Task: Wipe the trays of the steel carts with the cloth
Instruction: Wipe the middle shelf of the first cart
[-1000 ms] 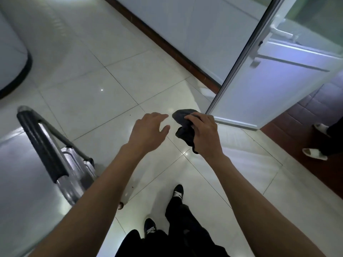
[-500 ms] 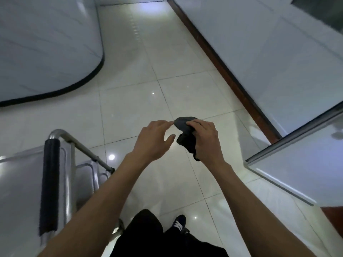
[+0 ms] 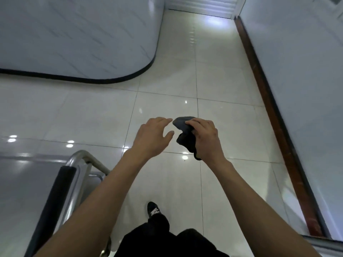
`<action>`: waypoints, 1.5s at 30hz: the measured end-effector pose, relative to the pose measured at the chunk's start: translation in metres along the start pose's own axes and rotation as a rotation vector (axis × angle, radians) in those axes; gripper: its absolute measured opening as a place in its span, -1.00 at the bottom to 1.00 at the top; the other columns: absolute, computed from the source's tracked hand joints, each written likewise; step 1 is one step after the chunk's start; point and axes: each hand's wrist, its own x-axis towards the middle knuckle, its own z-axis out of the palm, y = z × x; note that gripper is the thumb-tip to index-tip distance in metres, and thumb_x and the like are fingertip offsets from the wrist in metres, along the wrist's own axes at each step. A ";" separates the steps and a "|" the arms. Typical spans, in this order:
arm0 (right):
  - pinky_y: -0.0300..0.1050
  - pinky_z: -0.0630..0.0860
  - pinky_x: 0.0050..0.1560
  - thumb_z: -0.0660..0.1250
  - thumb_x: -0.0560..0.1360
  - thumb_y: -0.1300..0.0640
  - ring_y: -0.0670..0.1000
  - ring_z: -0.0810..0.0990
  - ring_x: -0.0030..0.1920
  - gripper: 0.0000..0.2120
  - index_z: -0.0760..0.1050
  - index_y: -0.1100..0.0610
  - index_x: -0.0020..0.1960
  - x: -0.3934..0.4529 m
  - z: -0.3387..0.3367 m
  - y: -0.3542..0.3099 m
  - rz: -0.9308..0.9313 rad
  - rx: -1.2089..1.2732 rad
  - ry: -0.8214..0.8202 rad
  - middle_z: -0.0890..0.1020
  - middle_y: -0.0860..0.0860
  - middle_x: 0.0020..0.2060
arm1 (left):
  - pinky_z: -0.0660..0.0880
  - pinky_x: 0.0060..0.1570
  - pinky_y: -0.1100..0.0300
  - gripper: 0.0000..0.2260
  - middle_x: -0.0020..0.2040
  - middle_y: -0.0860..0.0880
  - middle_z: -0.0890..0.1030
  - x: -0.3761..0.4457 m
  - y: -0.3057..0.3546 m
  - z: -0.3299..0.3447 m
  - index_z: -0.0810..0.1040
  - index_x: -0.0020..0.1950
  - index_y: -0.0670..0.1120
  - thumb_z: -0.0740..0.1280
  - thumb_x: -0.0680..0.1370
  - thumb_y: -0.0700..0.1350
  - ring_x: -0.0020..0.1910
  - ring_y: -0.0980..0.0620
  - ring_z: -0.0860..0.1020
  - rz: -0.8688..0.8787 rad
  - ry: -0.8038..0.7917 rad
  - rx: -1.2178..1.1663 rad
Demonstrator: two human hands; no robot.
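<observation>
A dark grey cloth (image 3: pixel 183 135) is bunched in my right hand (image 3: pixel 206 140), which grips it in front of my chest above the floor. Just left of the cloth is my left hand (image 3: pixel 152 136), its fingers relaxed and spread; the fingertips are close to the cloth and hold nothing. A steel cart fills the lower left; its flat top tray (image 3: pixel 22 191) reflects ceiling lights. The cart's tubular handle with a black grip (image 3: pixel 53 197) runs along the tray's right edge, below my left forearm.
Glossy white floor tiles (image 3: pixel 167 71) stretch ahead down a corridor. A curved white wall with a black base strip (image 3: pixel 92 79) stands at the left. A white wall with a brown skirting (image 3: pixel 269 99) runs along the right. My black shoe (image 3: pixel 153 210) is below.
My view has swung left, away from the glass door, so the corridor now lies ahead. The cart sits further into the lower left. Both hands keep their pose, cloth still in the right.
</observation>
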 end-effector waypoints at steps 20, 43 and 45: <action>0.12 0.43 0.21 0.18 0.56 0.28 0.03 0.43 0.19 -0.62 0.46 0.04 0.33 0.342 0.159 -0.005 -0.227 0.375 -0.386 0.59 -0.04 0.23 | 0.50 0.24 -0.04 -0.51 0.30 0.04 0.57 0.233 -0.137 -0.061 0.49 0.39 0.03 0.45 0.49 0.10 0.31 0.00 0.46 -0.394 0.250 0.040; -0.31 0.32 0.29 0.31 0.61 0.16 -0.03 0.44 0.31 -0.52 0.30 0.00 0.50 0.544 0.358 -0.219 -0.759 0.388 -0.987 0.47 0.01 0.36 | 0.53 -0.01 -0.07 -0.83 -0.10 -0.02 0.65 0.231 -0.363 -0.182 0.59 0.15 0.00 0.31 0.58 -0.14 -0.10 -0.06 0.57 -0.998 0.740 0.118; -0.12 0.47 0.29 0.34 0.58 0.13 -0.02 0.51 0.22 -0.58 0.38 -0.02 0.41 0.553 0.373 -0.237 -0.818 0.386 -0.998 0.55 -0.03 0.26 | 0.52 0.03 -0.05 -0.83 -0.07 -0.02 0.66 0.229 -0.375 -0.188 0.59 0.16 0.02 0.29 0.60 -0.12 -0.08 -0.05 0.57 -1.036 0.763 0.116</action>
